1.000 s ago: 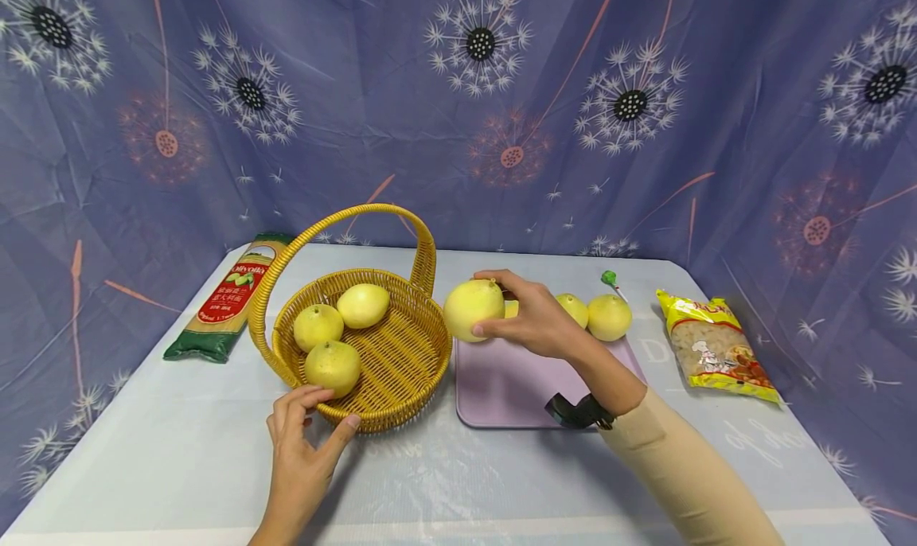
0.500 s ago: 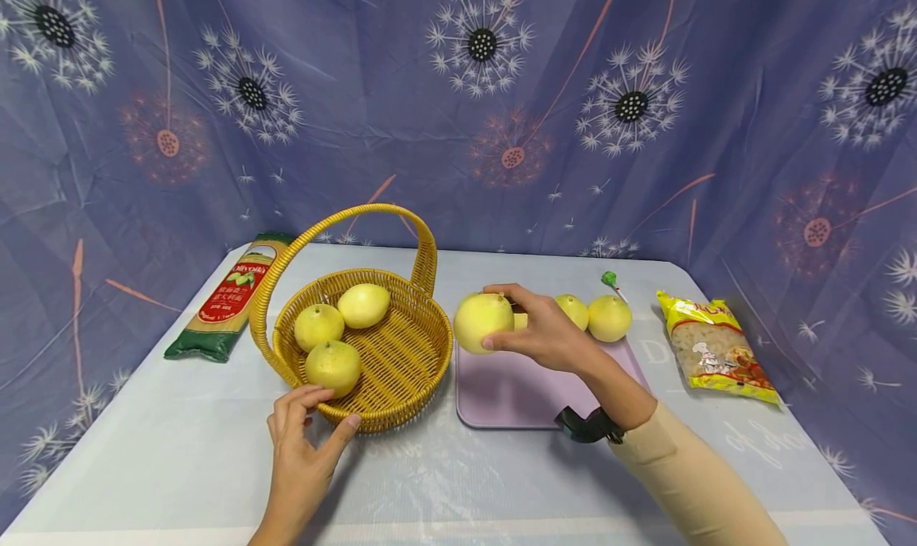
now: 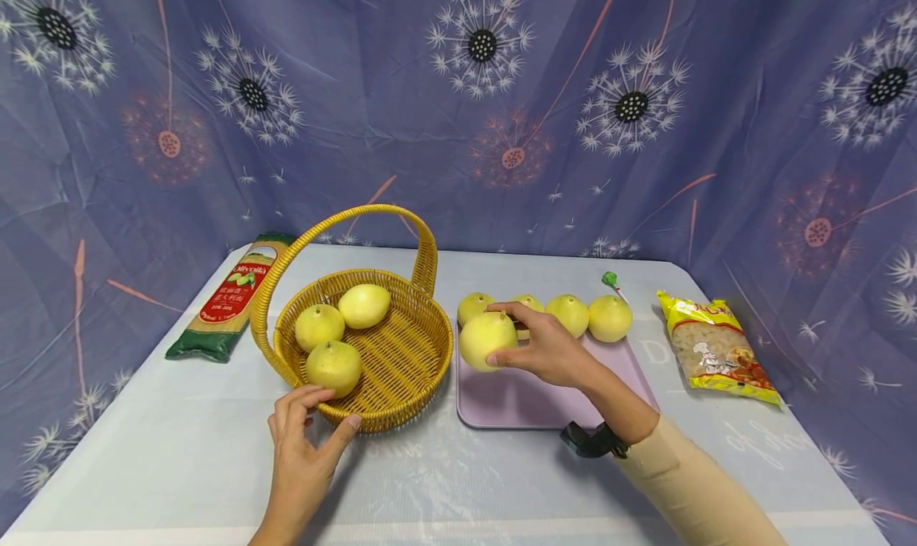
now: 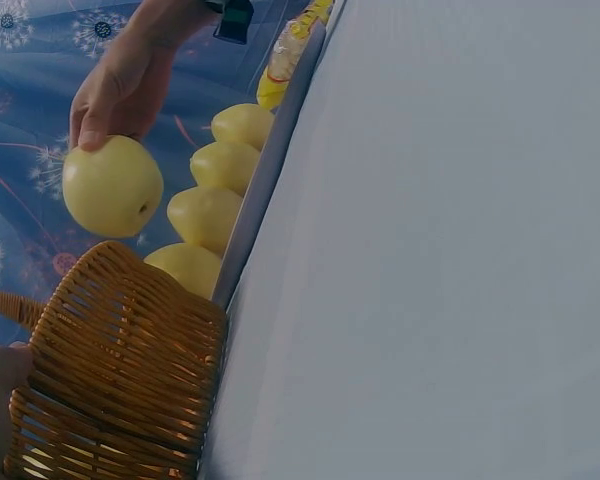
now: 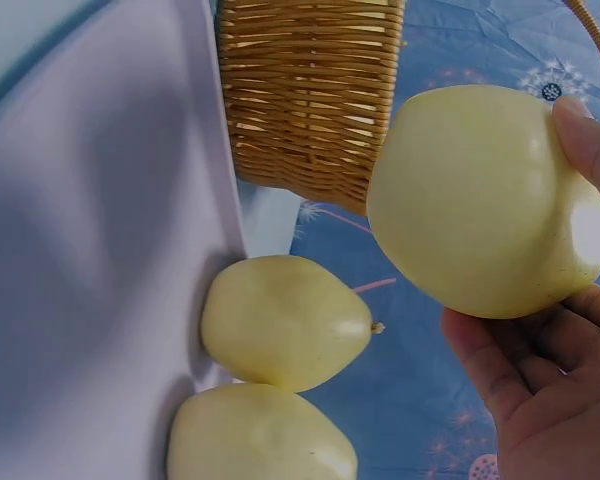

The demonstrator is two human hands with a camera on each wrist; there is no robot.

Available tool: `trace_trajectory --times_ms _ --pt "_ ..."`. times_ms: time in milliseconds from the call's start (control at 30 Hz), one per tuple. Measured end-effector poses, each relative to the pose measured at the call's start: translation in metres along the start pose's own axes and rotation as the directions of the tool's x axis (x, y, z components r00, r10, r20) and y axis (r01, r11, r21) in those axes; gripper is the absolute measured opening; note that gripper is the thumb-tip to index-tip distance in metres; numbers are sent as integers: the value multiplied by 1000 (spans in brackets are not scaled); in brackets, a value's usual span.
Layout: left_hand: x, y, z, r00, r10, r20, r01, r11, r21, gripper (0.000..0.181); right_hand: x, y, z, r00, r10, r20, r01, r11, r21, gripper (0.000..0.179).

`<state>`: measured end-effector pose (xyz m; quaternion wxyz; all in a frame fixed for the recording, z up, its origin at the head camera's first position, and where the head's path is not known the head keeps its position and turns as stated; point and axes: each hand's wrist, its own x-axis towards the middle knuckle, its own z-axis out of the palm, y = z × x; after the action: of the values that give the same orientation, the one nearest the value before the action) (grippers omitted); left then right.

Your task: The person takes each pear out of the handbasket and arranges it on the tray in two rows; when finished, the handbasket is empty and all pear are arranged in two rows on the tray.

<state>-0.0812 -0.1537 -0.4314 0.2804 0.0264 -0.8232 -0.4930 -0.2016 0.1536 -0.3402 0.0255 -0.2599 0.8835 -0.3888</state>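
Note:
My right hand (image 3: 544, 343) holds a pale yellow pomelo (image 3: 488, 341) between thumb and fingers, above the left part of a lilac tray (image 3: 530, 403). The right wrist view shows this pomelo (image 5: 480, 200) large, with the thumb on one side and the fingers on the other. Several more pomelos (image 3: 568, 316) stand in a row along the tray's far side. To the left is a golden wicker basket (image 3: 401, 407) with a tall handle, and 3 pomelos (image 3: 333, 368) lie in its left half. My left hand (image 3: 304, 442) grips the basket's near rim with fingertips and thumb.
A green and red pasta packet (image 3: 232, 295) lies behind the basket at the left. Right of the tray are a yellow snack bag (image 3: 716, 347) and a lollipop with a green wrapper (image 3: 610, 278). A dandelion-patterned curtain (image 3: 458, 116) encloses the white table (image 3: 430, 490).
My right hand has moved the held pomelo slightly right and toward me, from beside the basket's rim to over the tray. The left hand and basket have stayed put.

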Motion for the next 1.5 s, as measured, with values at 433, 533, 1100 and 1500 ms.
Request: trace_trajectory --times_ms 433,533,1100,1500 --pt "0 1 0 1000 0 3 0 1000 -13 46 -5 13 12 1000 13 -3 -13 999 -39 70" --pt "-1 1 0 1000 7 -2 -7 1000 -10 46 -6 15 15 1000 13 1 -13 999 -42 69" --pt "-1 1 0 999 29 -14 -30 1000 -9 46 -11 27 29 1000 -25 13 26 995 -99 69" --pt "-1 1 0 1000 22 -15 -22 1000 -9 45 -12 28 33 999 9 36 -3 986 -169 71"
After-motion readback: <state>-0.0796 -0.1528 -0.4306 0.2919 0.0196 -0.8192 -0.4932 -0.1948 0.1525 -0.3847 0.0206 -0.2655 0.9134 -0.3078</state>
